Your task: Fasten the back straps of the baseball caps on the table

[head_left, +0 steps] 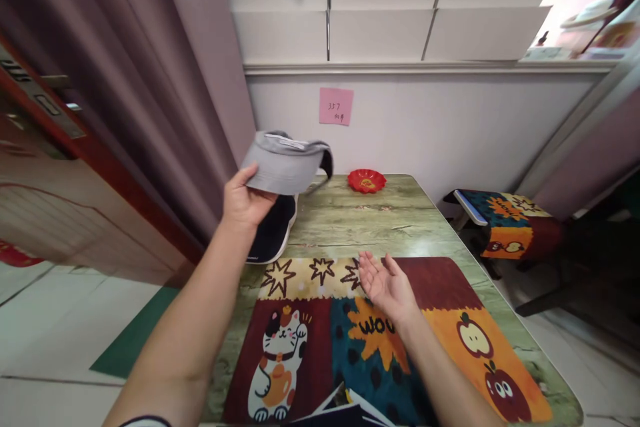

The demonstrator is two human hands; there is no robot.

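A grey sun visor is raised over the table's left side, and my left hand grips it by the brim, thumb on top. The visor's open band faces up and its strap curves off to the right. Beneath it lies a dark navy item with a white edge, partly hidden by my hand and the visor, so its kind is unclear. My right hand is held over the colourful mat, palm turned up, fingers apart, with nothing in it.
A red scalloped dish stands at the back of the wood-patterned table. On the wall is a pink note. A cloth-covered stool stands to the right; a purple curtain hangs at the left.
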